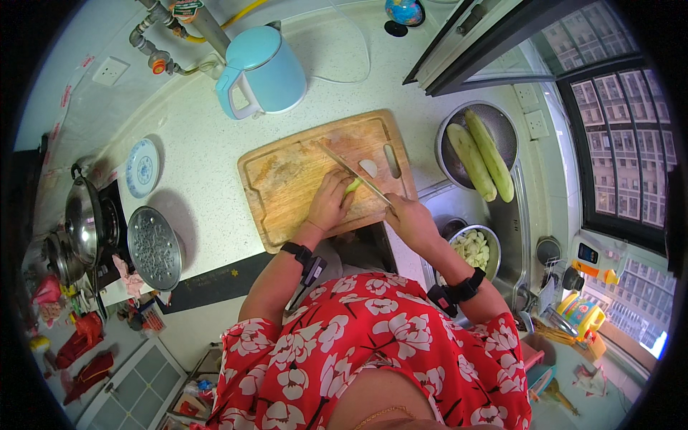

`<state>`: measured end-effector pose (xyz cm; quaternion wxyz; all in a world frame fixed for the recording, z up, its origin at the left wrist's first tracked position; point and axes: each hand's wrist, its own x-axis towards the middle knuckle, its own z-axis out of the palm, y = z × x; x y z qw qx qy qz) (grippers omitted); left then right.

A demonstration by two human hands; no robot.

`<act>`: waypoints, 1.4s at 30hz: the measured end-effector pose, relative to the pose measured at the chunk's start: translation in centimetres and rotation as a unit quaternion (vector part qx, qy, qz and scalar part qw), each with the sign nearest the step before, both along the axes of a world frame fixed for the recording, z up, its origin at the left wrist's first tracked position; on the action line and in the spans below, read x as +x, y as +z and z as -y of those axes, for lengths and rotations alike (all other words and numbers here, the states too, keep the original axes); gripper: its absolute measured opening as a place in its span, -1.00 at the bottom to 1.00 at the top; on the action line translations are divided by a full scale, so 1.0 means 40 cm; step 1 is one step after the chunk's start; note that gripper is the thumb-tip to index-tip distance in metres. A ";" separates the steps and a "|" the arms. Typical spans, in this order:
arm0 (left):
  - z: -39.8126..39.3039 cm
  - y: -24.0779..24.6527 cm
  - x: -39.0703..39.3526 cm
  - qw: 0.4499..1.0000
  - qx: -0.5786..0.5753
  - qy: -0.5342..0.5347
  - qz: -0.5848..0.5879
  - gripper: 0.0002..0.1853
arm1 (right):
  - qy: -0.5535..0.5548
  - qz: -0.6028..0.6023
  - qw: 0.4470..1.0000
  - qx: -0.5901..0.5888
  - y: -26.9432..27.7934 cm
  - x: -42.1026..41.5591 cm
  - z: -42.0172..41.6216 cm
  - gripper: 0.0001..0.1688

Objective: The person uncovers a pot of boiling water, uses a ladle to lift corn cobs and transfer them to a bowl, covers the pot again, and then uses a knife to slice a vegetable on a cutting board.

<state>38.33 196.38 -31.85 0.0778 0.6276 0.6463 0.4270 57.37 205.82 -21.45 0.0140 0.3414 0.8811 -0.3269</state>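
Note:
My right hand (413, 221) grips the handle of a kitchen knife (336, 156), whose blade runs diagonally over a wooden cutting board (293, 177). On the blade's near side, my left hand (329, 199) presses a short piece of pale green peeled vegetable (352, 186) against the board. The fingertips are close to the blade. A pale, rounded slice (368, 167) lies flat beyond the knife, near the board's handle slot. How much of the piece sits under the left fingers is hidden.
Two long peeled gourds or cucumbers (473, 161) rest across a metal colander (444, 153) at the sink's far end. Inside the sink (500, 209), a metal bowl holds pale slices (473, 248). A blue kettle (269, 70), patterned plate (143, 169) and metal pan (155, 248) stand around the board.

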 end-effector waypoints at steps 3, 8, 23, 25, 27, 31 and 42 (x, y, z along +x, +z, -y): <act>-0.001 0.004 0.001 1.000 0.006 0.003 -0.002 -0.63 | -0.003 0.003 1.000 0.003 0.003 -0.004 0.001 -0.75; -0.001 0.007 0.000 1.000 -0.003 0.001 -0.001 -0.63 | -0.002 0.023 1.000 -0.001 -0.022 -0.037 -0.003 -0.71; 0.000 0.012 0.001 1.000 -0.003 0.000 0.000 -0.61 | 0.001 -0.039 0.999 0.035 -0.126 -0.102 -0.027 -0.78; 0.004 0.010 -0.001 1.000 -0.007 0.002 0.002 -0.61 | -0.003 -0.045 0.997 0.055 -0.111 -0.098 -0.029 -0.78; 0.005 0.004 0.000 1.000 -0.015 0.003 0.007 -0.61 | 0.003 -0.046 0.998 0.050 -0.086 -0.088 -0.030 -0.78; 0.003 -0.005 -0.001 1.000 -0.002 0.004 0.007 -0.61 | 0.009 -0.050 0.998 0.025 -0.044 -0.056 -0.022 -0.77; 0.006 -0.004 -0.002 1.000 -0.014 0.005 0.009 -0.61 | 0.004 0.021 1.000 -0.012 0.007 -0.012 0.001 -0.70</act>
